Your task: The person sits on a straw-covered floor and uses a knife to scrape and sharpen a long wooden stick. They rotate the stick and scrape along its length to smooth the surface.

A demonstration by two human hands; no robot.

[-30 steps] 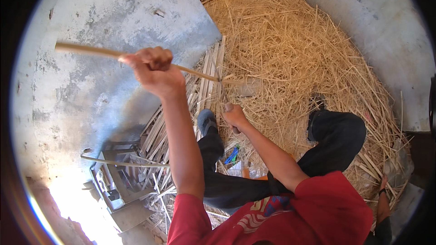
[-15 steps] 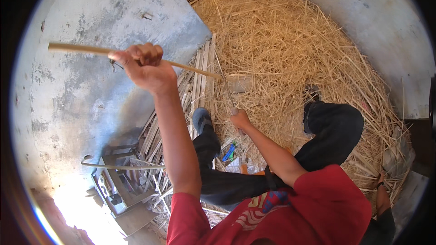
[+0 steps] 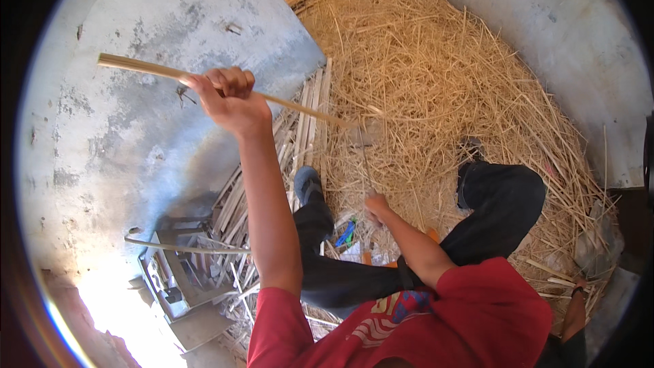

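Observation:
My left hand [image 3: 235,99] is raised, its fingers closed round a long, thin bamboo strip [image 3: 139,66]. One end of the strip sticks out to the left in front of the wall. Its other end slopes down to the right, over the shavings. Lower and to the right, my right hand [image 3: 377,209] is closed on the handle of a long, narrow-bladed knife [image 3: 364,157]. The blade points away from me, its upper part close to the strip's far end. Whether blade and strip touch I cannot tell.
A heap of straw-coloured shavings [image 3: 415,61] covers the floor ahead. Long split strips [image 3: 310,119] lie along the left wall [image 3: 122,129]. A grey frame-like object [image 3: 177,293] stands at lower left. Another person's hand [image 3: 579,286] reaches in at lower right, by loose strips.
My right hand has moved slightly right and toward me with the knife. The strip's far end has dropped a little and shifted right, with my left hand still gripping it.

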